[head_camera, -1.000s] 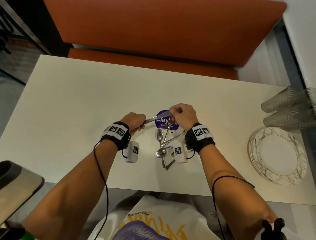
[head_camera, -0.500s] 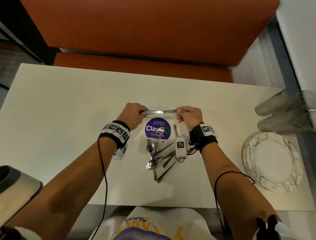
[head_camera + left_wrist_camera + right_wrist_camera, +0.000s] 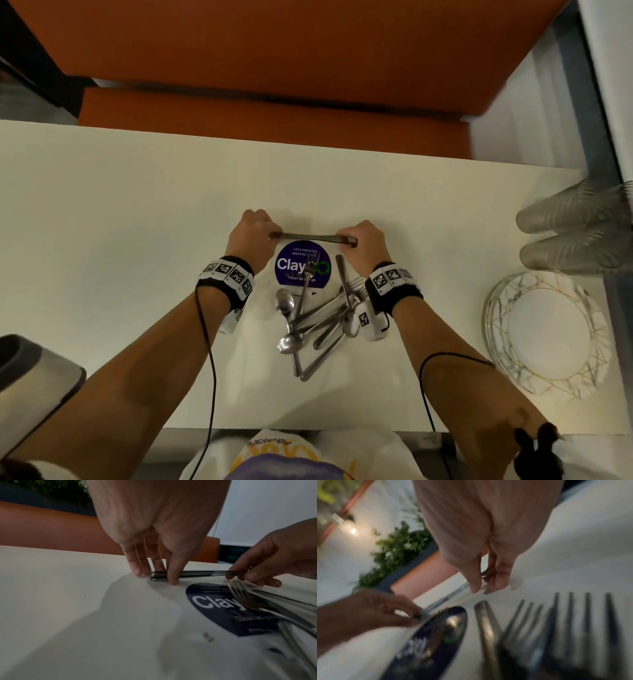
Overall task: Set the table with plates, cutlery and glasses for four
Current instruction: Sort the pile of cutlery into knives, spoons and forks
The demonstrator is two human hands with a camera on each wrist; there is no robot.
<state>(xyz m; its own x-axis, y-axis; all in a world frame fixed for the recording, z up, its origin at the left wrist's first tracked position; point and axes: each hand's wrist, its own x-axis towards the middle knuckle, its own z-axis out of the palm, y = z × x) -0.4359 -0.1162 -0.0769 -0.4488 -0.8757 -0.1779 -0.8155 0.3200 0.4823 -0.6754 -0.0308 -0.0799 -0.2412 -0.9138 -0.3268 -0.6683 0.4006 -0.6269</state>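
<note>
A bundle of several stacked knives (image 3: 308, 237) lies level and crosswise, low over the white table (image 3: 120, 222), just beyond a round purple sticker (image 3: 294, 270). My left hand (image 3: 257, 231) pinches its left end between thumb and fingers (image 3: 155, 568). At the other end my right hand (image 3: 363, 240) pinches the bundle too (image 3: 486, 584). A loose pile of spoons and forks (image 3: 308, 318) lies nearer to me, between my wrists. One fork (image 3: 236, 592) rests on the sticker. Stacked plates (image 3: 544, 337) and glasses lying on their sides (image 3: 575, 229) sit at the right edge.
An orange bench (image 3: 274, 61) runs along the table's far side. A grey object (image 3: 30, 373) sits at the near left corner. The table's left half and far strip are bare white surface.
Both hands carried the knives away from me, from over the sticker to just beyond it, and turned them level. The pile of spoons and forks stayed put.
</note>
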